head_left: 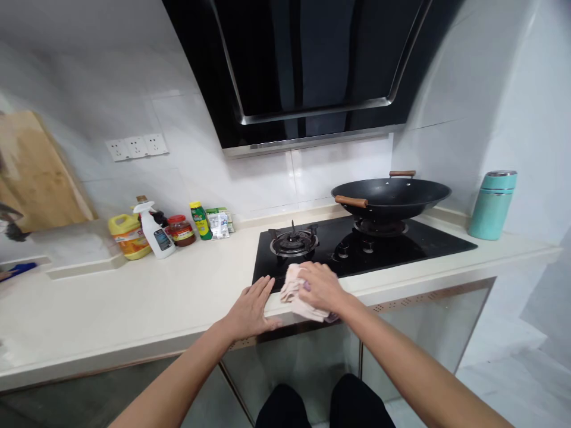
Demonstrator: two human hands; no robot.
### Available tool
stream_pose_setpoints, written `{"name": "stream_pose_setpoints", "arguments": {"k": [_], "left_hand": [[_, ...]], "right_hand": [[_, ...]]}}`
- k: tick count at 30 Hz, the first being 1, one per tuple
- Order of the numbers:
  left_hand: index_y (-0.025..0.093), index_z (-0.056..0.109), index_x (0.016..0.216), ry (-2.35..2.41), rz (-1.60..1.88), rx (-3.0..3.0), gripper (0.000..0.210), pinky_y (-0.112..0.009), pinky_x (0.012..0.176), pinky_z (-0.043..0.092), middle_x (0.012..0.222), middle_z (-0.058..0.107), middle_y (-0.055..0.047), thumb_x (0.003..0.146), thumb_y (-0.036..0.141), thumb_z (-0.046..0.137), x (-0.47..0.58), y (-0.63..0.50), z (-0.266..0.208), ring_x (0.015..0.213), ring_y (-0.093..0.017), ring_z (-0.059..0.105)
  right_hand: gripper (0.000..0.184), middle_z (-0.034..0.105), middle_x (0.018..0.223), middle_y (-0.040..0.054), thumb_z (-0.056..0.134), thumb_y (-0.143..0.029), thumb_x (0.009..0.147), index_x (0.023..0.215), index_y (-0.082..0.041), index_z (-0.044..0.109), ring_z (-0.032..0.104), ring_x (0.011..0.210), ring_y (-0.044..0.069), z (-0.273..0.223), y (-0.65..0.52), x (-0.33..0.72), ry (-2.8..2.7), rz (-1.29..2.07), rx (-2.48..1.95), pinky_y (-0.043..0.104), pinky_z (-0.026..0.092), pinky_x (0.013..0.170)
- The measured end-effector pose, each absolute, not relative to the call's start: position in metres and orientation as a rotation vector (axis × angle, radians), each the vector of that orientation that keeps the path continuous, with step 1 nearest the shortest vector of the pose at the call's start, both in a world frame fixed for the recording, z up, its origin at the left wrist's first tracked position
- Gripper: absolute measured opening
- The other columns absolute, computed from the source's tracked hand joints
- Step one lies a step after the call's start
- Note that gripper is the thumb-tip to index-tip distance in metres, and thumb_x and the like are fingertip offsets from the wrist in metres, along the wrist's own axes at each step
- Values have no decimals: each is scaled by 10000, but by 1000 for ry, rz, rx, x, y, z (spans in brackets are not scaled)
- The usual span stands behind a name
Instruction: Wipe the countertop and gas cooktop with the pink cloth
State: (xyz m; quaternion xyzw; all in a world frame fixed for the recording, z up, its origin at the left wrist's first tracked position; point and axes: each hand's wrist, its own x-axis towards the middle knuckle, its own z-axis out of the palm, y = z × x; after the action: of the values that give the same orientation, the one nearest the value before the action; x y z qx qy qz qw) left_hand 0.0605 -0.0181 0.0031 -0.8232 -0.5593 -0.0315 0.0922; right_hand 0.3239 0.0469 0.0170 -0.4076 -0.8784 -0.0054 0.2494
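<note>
With forearms over counter, rested outstretched, empty left hand at front-left corner of hob; gripped bunched cloth in right hand at hob's front edge. Looked mid-wipe; couldn't judge area done versus left.

Turquoise flask, spray bottle, 3 sockets

Kitchen, black gas hob, wok on burner, range hood overhead

Right fingers clutch a pink cloth.
</note>
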Motion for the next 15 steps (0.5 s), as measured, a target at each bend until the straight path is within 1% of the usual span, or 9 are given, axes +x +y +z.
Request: {"name": "stream_pose_setpoints", "arguments": {"k": [3, 6, 8, 11, 13, 15], "left_hand": [[189, 224, 1646, -1682, 12, -2432, 1050, -563, 1198, 306, 1690, 243, -209, 851, 816, 503, 70, -23, 17, 1545, -384, 274], [150, 291, 1623, -1689, 55, -2417, 1040, -616, 1168, 320, 1670, 275, -242, 846, 804, 516, 78, -25, 25, 1521, -419, 305], [135, 309, 1614, -1705, 46, -2411, 1038, -621, 1164, 318, 1663, 282, -254, 843, 792, 535, 82, -26, 26, 1515, -420, 311], [147, 318, 1610, -1727, -1, -2421, 1034, -611, 1174, 307, 1665, 285, -245, 835, 791, 550, 83, -26, 24, 1519, -412, 302], [155, 322, 1609, -1726, -31, -2429, 1035, -608, 1176, 303, 1663, 294, -239, 830, 797, 552, 82, -25, 22, 1520, -413, 297], [149, 323, 1607, -1715, -44, -2435, 1040, -607, 1172, 304, 1661, 296, -243, 829, 799, 553, 81, -24, 20, 1518, -414, 295]], "right_hand": [[323, 627, 1348, 61, 523, -325, 865, 1138, -246, 677, 570, 1124, 236, 16, 65, 391, -2270, -32, -1344, 366, 376, 928], [376, 642, 1322, 111, 473, -346, 895, 1196, -221, 662, 595, 1120, 282, 16, 81, 453, -2132, -54, -1587, 401, 393, 905], [415, 651, 1277, 161, 433, -369, 920, 1222, -186, 651, 610, 1107, 324, 18, 89, 477, -2039, -73, -1728, 436, 406, 891], [481, 642, 1224, 231, 394, -409, 944, 1260, -137, 634, 611, 1113, 387, 19, 97, 475, -1926, -114, -1869, 491, 412, 889], [512, 637, 1219, 234, 415, -469, 945, 1289, -155, 628, 614, 1109, 394, 19, 98, 453, -1917, -136, -1888, 502, 410, 902], [521, 637, 1217, 212, 447, -540, 936, 1261, -187, 649, 619, 1106, 376, 19, 98, 426, -1956, -149, -1864, 490, 407, 923]]}}
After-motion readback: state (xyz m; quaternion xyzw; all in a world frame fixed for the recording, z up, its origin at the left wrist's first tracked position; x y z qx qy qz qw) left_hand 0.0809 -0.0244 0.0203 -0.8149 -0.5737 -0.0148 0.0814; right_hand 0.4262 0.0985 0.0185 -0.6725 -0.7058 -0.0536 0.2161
